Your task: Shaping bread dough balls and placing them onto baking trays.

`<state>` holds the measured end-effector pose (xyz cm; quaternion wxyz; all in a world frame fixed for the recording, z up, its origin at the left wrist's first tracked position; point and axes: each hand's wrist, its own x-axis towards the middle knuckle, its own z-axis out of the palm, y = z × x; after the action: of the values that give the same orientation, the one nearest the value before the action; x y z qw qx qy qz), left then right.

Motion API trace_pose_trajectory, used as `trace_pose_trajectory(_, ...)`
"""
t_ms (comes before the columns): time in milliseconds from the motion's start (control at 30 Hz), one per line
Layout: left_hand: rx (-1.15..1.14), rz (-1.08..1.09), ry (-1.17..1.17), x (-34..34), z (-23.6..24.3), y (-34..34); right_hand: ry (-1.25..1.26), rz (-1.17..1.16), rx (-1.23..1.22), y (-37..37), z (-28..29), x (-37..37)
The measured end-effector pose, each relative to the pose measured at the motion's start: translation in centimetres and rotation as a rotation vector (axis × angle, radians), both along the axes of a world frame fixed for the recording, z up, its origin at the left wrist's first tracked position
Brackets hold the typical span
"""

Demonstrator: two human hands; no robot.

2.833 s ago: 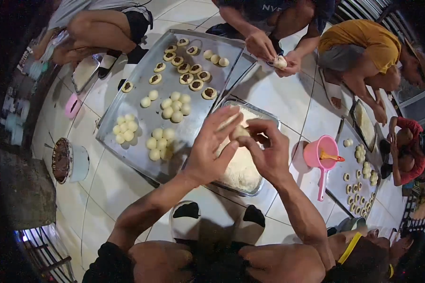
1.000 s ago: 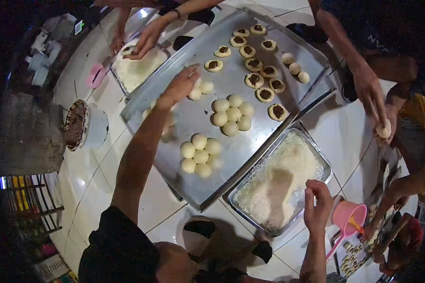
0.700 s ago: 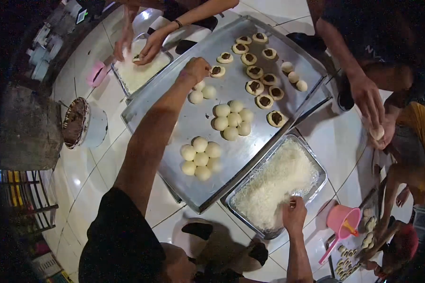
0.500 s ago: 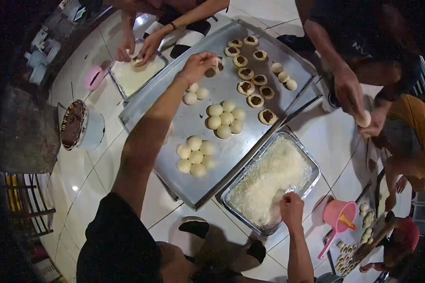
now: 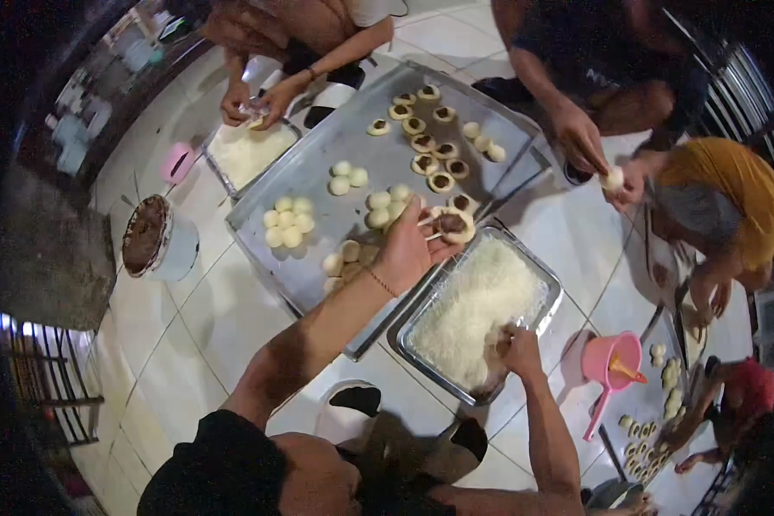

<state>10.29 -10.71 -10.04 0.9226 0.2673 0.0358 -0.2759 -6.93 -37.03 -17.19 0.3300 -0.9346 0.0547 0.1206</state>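
Observation:
My left hand [image 5: 411, 242] is closed on a flattened dough round [image 5: 452, 225] with brown chocolate-like filling in its middle. It holds the round above the near right edge of the large metal tray [image 5: 271, 185]. My right hand [image 5: 518, 351] has its fingers drawn together in the white grated cheese [image 5: 482, 301], which fills a smaller metal tray [image 5: 552, 284]. On the large tray lie clusters of pale dough balls [image 5: 289, 222] and, farther back, several filled dough rounds [image 5: 424, 163]. My left hand and forearm partly hide some dough balls.
A chocolate-smeared bucket [image 5: 181, 249] stands at left by a pink container [image 5: 179, 162]. Right of the cheese sits a pink dipper [image 5: 600, 365]. Across the tray, one co-worker's hands [image 5: 256, 105] work over another cheese tray [image 5: 241, 159]; another's hands [image 5: 595, 163] hold a dough ball.
My left hand has come back from the tray's far side toward the cheese tray with a filled dough round. My right hand stays in the cheese. The whole view has shifted somewhat.

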Motion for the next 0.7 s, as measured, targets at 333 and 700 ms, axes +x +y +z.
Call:
trace_pose_trajectory(333,0.349,-0.211,0.207,-8.0,-1.3,-6.4,-0.147,-0.218,0.437,1.2,7.4,2.8)
trace_pose_trajectory(700,0.635,-0.234,-0.164,-9.6,-1.3,-7.8,-0.582,-0.251,0.243,5.8,9.2,1.8)
